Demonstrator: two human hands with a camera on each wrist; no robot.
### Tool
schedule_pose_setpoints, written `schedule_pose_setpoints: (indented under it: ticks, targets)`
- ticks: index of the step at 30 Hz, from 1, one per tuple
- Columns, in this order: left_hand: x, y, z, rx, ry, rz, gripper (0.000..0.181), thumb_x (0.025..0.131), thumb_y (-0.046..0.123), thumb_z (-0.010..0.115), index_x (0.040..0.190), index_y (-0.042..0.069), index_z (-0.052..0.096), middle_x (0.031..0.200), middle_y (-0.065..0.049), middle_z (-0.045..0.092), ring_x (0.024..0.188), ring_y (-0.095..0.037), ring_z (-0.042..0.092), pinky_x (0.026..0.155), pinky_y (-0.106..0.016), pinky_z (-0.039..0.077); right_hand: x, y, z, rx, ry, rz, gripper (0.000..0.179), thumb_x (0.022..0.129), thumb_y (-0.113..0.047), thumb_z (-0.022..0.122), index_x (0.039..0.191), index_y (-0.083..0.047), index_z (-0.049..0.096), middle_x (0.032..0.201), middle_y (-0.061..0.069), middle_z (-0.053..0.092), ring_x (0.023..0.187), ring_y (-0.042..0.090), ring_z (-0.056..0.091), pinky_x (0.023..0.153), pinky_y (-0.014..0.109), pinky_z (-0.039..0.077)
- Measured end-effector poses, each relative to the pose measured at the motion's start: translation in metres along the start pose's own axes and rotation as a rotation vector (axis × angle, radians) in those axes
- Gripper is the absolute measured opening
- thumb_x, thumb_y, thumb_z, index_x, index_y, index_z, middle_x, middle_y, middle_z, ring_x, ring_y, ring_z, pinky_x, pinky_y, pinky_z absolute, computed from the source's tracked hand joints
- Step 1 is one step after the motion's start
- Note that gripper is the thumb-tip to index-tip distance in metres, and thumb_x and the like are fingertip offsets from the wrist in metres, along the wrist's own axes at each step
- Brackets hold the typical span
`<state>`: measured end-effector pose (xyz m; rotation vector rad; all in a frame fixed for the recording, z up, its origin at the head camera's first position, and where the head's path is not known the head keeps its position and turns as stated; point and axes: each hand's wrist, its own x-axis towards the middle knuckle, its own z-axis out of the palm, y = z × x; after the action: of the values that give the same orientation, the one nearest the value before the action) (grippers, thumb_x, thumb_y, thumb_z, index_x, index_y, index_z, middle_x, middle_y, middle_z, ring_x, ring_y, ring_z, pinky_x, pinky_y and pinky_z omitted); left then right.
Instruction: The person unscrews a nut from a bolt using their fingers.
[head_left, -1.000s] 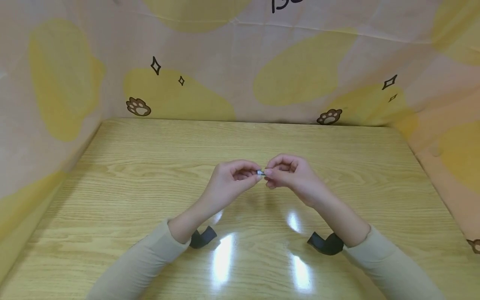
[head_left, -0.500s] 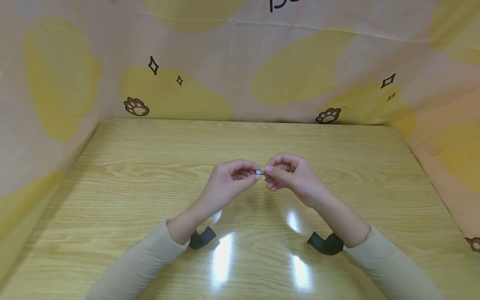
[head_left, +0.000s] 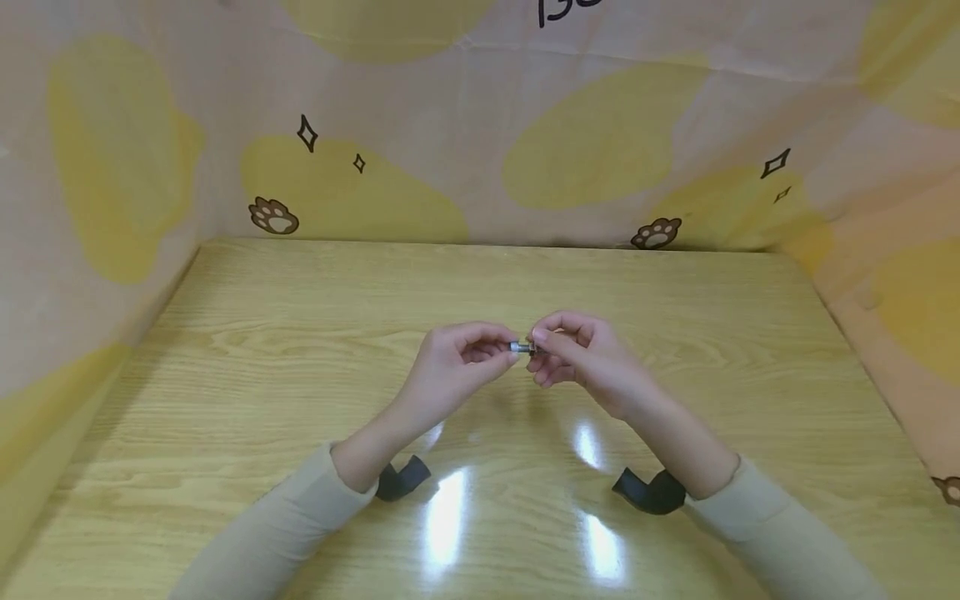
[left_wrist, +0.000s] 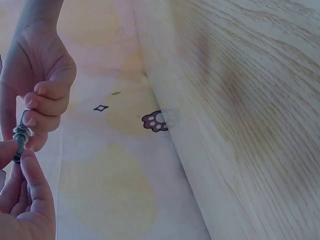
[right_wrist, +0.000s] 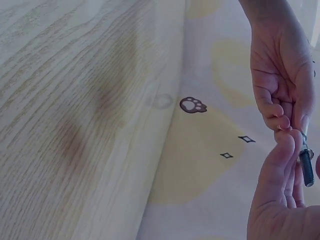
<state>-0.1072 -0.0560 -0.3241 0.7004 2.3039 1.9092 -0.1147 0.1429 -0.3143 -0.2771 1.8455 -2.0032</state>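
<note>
A small metal bolt [right_wrist: 307, 172] is held between the two hands above the table, lying roughly level in the head view. My left hand [head_left: 459, 358] pinches its head end between thumb and fingertips. My right hand [head_left: 588, 354] has its thumb and fingers around a nut [right_wrist: 311, 154] on the threaded shank, with the thumb tip standing slightly off it in the right wrist view. Threads and a ring-like part show beside the fingertips in the left wrist view. The fingers of the left hand cover the bolt's head.
The wood-grain table [head_left: 315, 292] lies below both hands, with bright light reflections near its front. Patterned cloth [head_left: 480, 125] with paw prints stands along the back and sides. Black straps [head_left: 651, 490] show at both wrists.
The right hand's fingertips have shifted slightly along the bolt and its lower fingers have spread downward. More of the shank and the nut now show. The left hand stays nearly still.
</note>
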Motion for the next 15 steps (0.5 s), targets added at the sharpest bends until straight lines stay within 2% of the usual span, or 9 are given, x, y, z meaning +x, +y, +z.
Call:
schedule_pose_setpoints:
  ticks: [3, 9, 12, 15]
  targets:
    - [-0.0010, -0.0008, -0.0002, 0.001, -0.004, -0.002, 0.015, 0.086, 0.005, 0.066, 0.099, -0.002, 0.067, 0.090, -0.008, 0.066, 0.078, -0.015, 0.062, 0.072, -0.027, 0.055, 0.0005, 0.0012, 0.0013, 0.011, 0.003, -0.007, 0.005, 0.092, -0.005, 0.055, 0.091, -0.007, 0.059, 0.074, 0.003, 0.064, 0.064, 0.013, 0.061, 0.064, 0.026, 0.055]
    - [-0.0013, -0.0005, -0.0008, 0.005, -0.003, 0.003, 0.015, 0.086, 0.004, 0.066, 0.099, -0.003, 0.066, 0.088, -0.008, 0.066, 0.077, -0.016, 0.061, 0.072, -0.027, 0.055, -0.0007, 0.0013, -0.0003, 0.003, -0.019, -0.072, 0.022, 0.080, 0.009, 0.063, 0.098, -0.003, 0.058, 0.092, 0.004, 0.061, 0.082, 0.014, 0.061, 0.075, 0.028, 0.055]
    - [-0.0005, -0.0003, -0.0009, -0.001, -0.005, 0.006, 0.015, 0.086, 0.004, 0.066, 0.099, -0.002, 0.066, 0.088, -0.008, 0.066, 0.077, -0.016, 0.061, 0.072, -0.027, 0.055, -0.0009, -0.0008, -0.0007, 0.027, -0.026, -0.066, 0.018, 0.084, 0.005, 0.061, 0.098, -0.005, 0.058, 0.094, 0.005, 0.060, 0.080, 0.015, 0.062, 0.075, 0.029, 0.055]
    - [-0.0005, -0.0006, -0.0010, -0.006, -0.009, 0.006, 0.014, 0.086, 0.004, 0.066, 0.098, -0.002, 0.066, 0.089, -0.007, 0.066, 0.077, -0.015, 0.061, 0.072, -0.027, 0.055, -0.0002, -0.0021, 0.0001, 0.064, -0.020, -0.035, 0.008, 0.091, -0.003, 0.056, 0.093, -0.009, 0.060, 0.086, 0.004, 0.062, 0.070, 0.014, 0.063, 0.070, 0.029, 0.056]
